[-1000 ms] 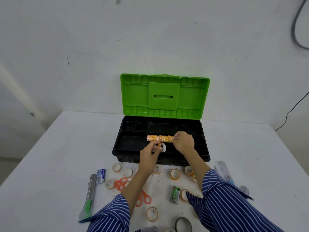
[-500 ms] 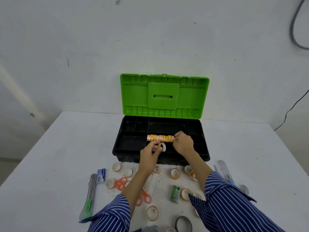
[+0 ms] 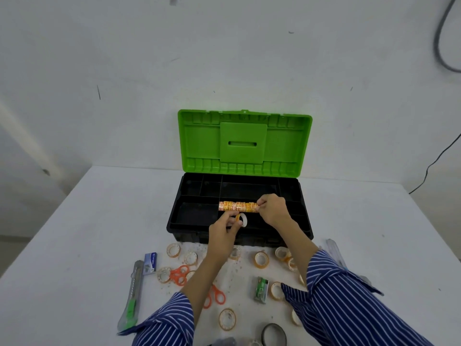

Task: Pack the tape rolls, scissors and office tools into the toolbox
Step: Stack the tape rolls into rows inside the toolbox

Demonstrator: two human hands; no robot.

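Tape going into the open toolbox

Cutter (image 3: 131,295) lies far left on the worktop (image 3: 74,245), with a small blue box (image 3: 150,262) just beside its top end; I read both as waiting their turn. Next over, loose tape rolls (image 3: 173,250) and two orange-handled scissors (image 3: 180,274) are scattered near the front wall of the toolbox (image 3: 189,236), close enough to be lifted in one at a time.

From where I watch, my left hand (image 3: 222,233) pinches a single small roll (image 3: 242,219) just over the front compartments, which suggests it is about to be dropped in. Directly above it, a wrapped stack of rolls (image 3: 237,206) is held level across the tray, its left end free. My right hand (image 3: 273,208) grips the stack's right end with curled fingers, probably steadying it for a long slot. The green lid (image 3: 244,143) stands upright behind, leaving the tray open.

Further right, more rolls (image 3: 261,258) and a green stapler-like tool (image 3: 261,288) sit below the right forearm. A clear pen-like item (image 3: 333,248) lies at the far right; I cannot tell what it is.
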